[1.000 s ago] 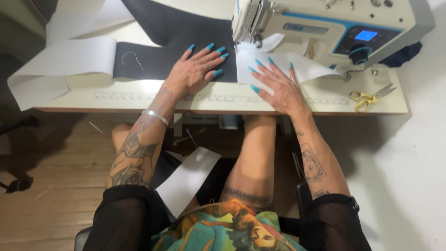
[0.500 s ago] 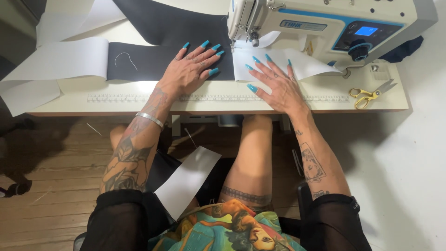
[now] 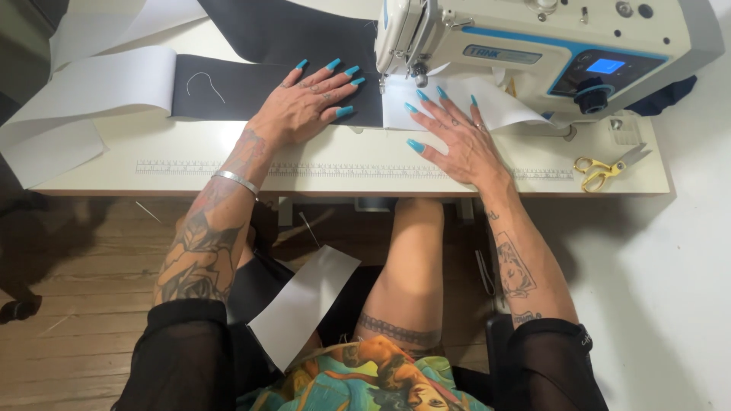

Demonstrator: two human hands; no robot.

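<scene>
My left hand (image 3: 304,106) lies flat, fingers spread, on a black fabric strip (image 3: 228,91) on the sewing table (image 3: 320,164). My right hand (image 3: 457,137) rests flat with fingers apart on white fabric (image 3: 495,103) just right of the needle area (image 3: 415,74) of a white and blue sewing machine (image 3: 533,46). The black and white pieces meet under the machine's head. A white thread scrap (image 3: 204,82) lies on the black strip.
Yellow-handled scissors (image 3: 605,167) lie at the table's right end. A white fabric band (image 3: 84,91) curls off the left side. Another white strip (image 3: 301,304) hangs over my lap. Wooden floor (image 3: 76,304) is below; a white wall stands to the right.
Both hands have slid slightly toward the machine along with the fabric. The view has shifted a little.
</scene>
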